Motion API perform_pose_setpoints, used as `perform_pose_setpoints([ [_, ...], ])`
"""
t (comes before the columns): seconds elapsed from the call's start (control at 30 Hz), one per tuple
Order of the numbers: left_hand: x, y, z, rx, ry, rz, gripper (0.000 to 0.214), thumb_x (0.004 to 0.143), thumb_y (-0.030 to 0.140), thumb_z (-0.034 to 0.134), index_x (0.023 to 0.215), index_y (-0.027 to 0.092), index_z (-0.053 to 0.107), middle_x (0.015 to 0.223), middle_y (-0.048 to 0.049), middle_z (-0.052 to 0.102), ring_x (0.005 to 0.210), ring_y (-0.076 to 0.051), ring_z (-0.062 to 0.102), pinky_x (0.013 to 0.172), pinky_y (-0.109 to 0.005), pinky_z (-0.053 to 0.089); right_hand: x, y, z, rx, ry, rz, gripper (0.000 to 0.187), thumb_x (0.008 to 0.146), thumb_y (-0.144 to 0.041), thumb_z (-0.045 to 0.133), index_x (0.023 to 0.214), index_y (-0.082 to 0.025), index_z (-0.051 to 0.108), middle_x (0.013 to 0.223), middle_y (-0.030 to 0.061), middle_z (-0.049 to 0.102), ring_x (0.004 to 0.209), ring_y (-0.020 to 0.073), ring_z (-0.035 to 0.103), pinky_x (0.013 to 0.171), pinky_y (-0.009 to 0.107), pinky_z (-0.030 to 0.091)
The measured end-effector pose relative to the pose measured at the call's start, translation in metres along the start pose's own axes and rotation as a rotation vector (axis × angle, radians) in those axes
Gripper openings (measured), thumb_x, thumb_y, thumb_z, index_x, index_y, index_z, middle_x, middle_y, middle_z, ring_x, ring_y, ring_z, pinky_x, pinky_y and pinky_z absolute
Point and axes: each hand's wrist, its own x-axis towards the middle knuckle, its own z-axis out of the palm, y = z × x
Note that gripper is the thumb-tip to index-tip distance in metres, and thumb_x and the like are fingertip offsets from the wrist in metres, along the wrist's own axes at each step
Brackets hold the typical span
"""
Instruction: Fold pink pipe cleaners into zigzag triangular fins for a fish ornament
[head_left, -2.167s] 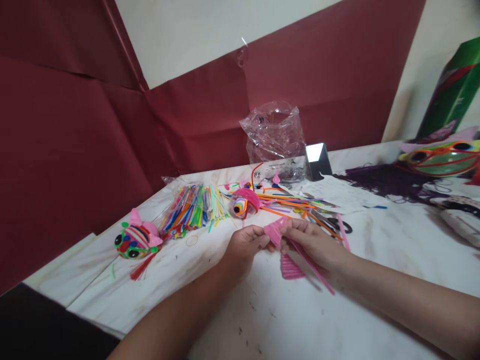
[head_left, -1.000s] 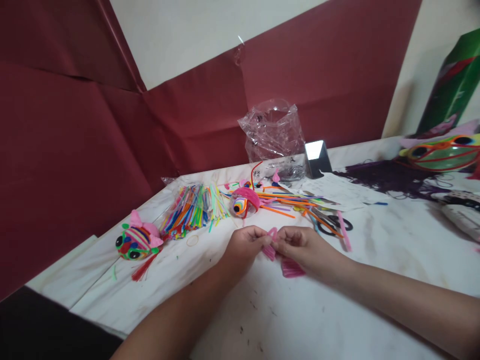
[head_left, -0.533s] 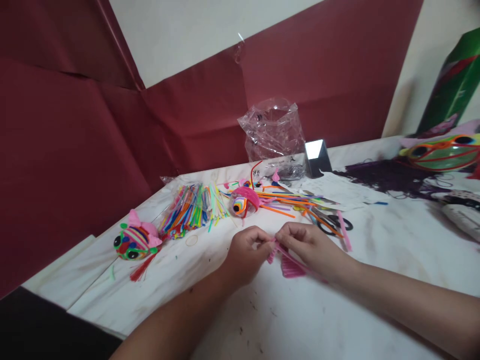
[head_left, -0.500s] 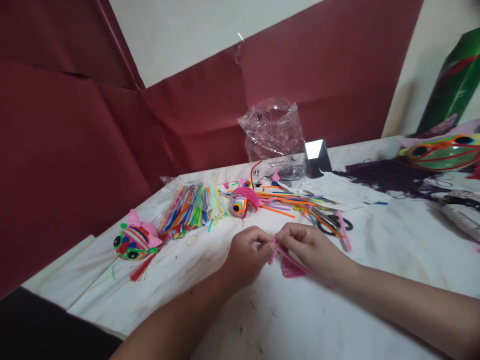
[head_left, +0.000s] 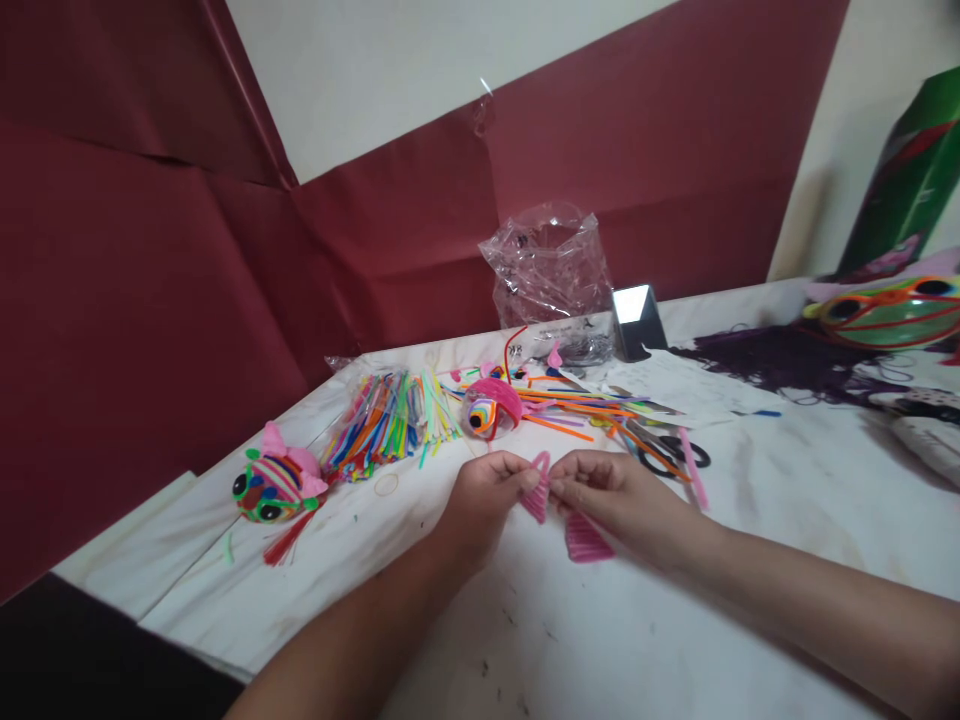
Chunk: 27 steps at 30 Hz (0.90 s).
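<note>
Both hands meet above the white table [head_left: 570, 640]. My left hand [head_left: 484, 495] pinches a small pink pipe-cleaner piece [head_left: 538, 490] bent into a zigzag fan. My right hand [head_left: 611, 495] has its fingers closed on the same piece from the right. A second pink zigzag fan [head_left: 585, 540] lies on the table just under my right hand. Behind the hands sits a half-wrapped pink ball with an eye [head_left: 489, 408].
A colourful ball creature with pink ears [head_left: 274, 485] lies at left. A bundle of coloured sticks [head_left: 386, 420], loose pipe cleaners [head_left: 592, 405], black scissors [head_left: 675, 455], a clear plastic bag [head_left: 547, 265] and a small mirror box [head_left: 634, 320] lie behind. A green mask [head_left: 892, 315] sits far right.
The long pink strand that trailed from my right hand is no longer visible. The pink piece now stands upright between the fingertips of both hands, which stay together.
</note>
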Motion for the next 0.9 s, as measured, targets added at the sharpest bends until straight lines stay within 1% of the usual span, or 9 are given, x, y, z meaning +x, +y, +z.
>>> perform_pose_setpoints([
  [0.17, 0.0, -0.004, 0.0, 0.013, -0.026, -0.039, 0.016, 0.064, 0.025, 0.069, 0.065, 0.012, 0.061, 0.055, -0.0015, 0.061, 0.049, -0.01, 0.053, 0.055, -0.025, 0.042, 0.002, 0.008, -0.001, -0.074, 0.018, -0.019, 0.023, 0.072, -0.038, 0.06, 0.066, -0.016, 0.055, 0.054, -0.0046, 0.048, 0.049, 0.0069, 0.039, 0.047, 0.022, 0.03],
  [0.27, 0.001, -0.004, -0.001, 0.028, -0.05, -0.041, 0.017, 0.066, 0.026, 0.068, 0.062, 0.012, 0.059, 0.053, -0.0003, 0.059, 0.048, -0.009, 0.051, 0.054, -0.023, 0.04, 0.001, 0.008, -0.002, -0.119, 0.014, -0.027, 0.024, 0.073, -0.039, 0.058, 0.067, -0.016, 0.055, 0.053, -0.005, 0.046, 0.048, 0.0072, 0.038, 0.045, 0.022, 0.029],
  [0.37, 0.003, -0.004, -0.002, -0.04, -0.062, -0.047, 0.021, 0.067, 0.029, 0.067, 0.061, 0.012, 0.058, 0.052, 0.0005, 0.056, 0.048, -0.008, 0.048, 0.052, -0.022, 0.037, 0.001, 0.003, -0.004, -0.21, -0.015, -0.051, 0.024, 0.073, -0.04, 0.056, 0.071, -0.016, 0.057, 0.055, -0.0042, 0.048, 0.049, 0.0083, 0.041, 0.046, 0.022, 0.032],
  [0.53, 0.006, -0.003, -0.003, -0.111, -0.072, -0.064, 0.023, 0.064, 0.031, 0.069, 0.06, 0.012, 0.055, 0.053, 0.0005, 0.053, 0.048, -0.008, 0.045, 0.049, -0.021, 0.034, 0.0, -0.006, -0.009, -0.481, -0.034, -0.143, 0.02, 0.078, -0.033, 0.05, 0.07, -0.017, 0.058, 0.061, -0.0018, 0.054, 0.057, 0.0115, 0.048, 0.054, 0.025, 0.039],
  [0.67, 0.004, -0.002, -0.003, -0.13, -0.154, -0.072, 0.024, 0.064, 0.031, 0.069, 0.061, 0.012, 0.055, 0.054, 0.0009, 0.052, 0.048, -0.007, 0.044, 0.047, -0.02, 0.032, -0.002, -0.008, -0.01, -0.623, -0.042, -0.21, 0.019, 0.082, -0.028, 0.045, 0.07, -0.018, 0.055, 0.062, -0.0012, 0.056, 0.058, 0.0128, 0.05, 0.056, 0.026, 0.04],
  [0.73, 0.002, 0.0, -0.002, -0.139, -0.212, -0.087, 0.024, 0.063, 0.031, 0.07, 0.061, 0.013, 0.054, 0.053, 0.0014, 0.051, 0.047, -0.007, 0.043, 0.045, -0.02, 0.031, -0.004, -0.008, -0.01, -0.671, -0.029, -0.304, 0.018, 0.083, -0.025, 0.044, 0.07, -0.018, 0.055, 0.064, 0.0001, 0.058, 0.06, 0.0136, 0.052, 0.057, 0.026, 0.042],
  [0.8, 0.001, 0.002, -0.001, -0.133, -0.213, -0.075, 0.024, 0.062, 0.031, 0.07, 0.061, 0.013, 0.054, 0.053, 0.0012, 0.051, 0.047, -0.008, 0.043, 0.045, -0.021, 0.031, -0.005, -0.009, -0.011, -0.722, 0.054, -0.481, 0.013, 0.082, -0.023, 0.046, 0.074, -0.018, 0.055, 0.074, 0.0038, 0.061, 0.071, 0.0163, 0.055, 0.066, 0.03, 0.044],
  [0.87, 0.0, 0.003, 0.0, -0.109, -0.112, -0.002, 0.023, 0.065, 0.031, 0.068, 0.062, 0.013, 0.054, 0.054, 0.0012, 0.052, 0.049, -0.008, 0.044, 0.049, -0.021, 0.033, -0.005, -0.011, -0.011, -0.771, 0.183, -0.637, 0.009, 0.08, -0.022, 0.048, 0.076, -0.018, 0.055, 0.081, 0.0071, 0.061, 0.08, 0.0196, 0.055, 0.073, 0.034, 0.043],
  [0.9, 0.0, 0.002, 0.0, -0.085, -0.041, 0.047, 0.022, 0.066, 0.031, 0.067, 0.062, 0.014, 0.054, 0.054, 0.0016, 0.052, 0.051, -0.008, 0.044, 0.051, -0.022, 0.034, -0.006, -0.011, -0.01, -0.785, 0.231, -0.66, 0.009, 0.08, -0.023, 0.049, 0.075, -0.018, 0.055, 0.08, 0.0075, 0.06, 0.079, 0.0202, 0.055, 0.073, 0.035, 0.043],
])
